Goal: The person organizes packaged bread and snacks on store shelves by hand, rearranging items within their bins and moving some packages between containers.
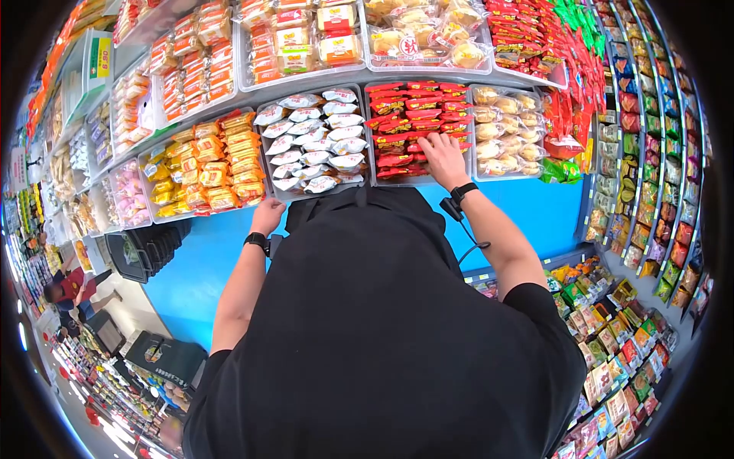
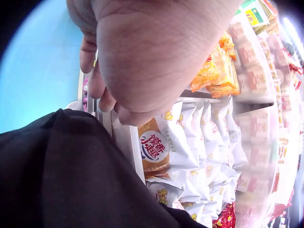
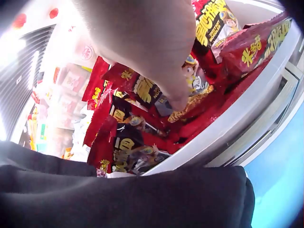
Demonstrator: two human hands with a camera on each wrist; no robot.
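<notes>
In the head view, my right hand lies over the front part of a clear bin of red snack packets, fingers reaching in among them. The right wrist view shows its thumb against a red-and-black packet; the other fingers are hidden behind the hand. My left hand is at the front rim of the bins, near the corner between orange packets and white packets. From the left wrist, its fingers hang loosely bent by the rim, beside a white-and-brown packet.
Right of the red packets stands a bin of pale wrapped buns. Behind runs a higher row of bins, including bagged pastries. Snack racks line the right. Stacked black baskets stand left, and a person is further off.
</notes>
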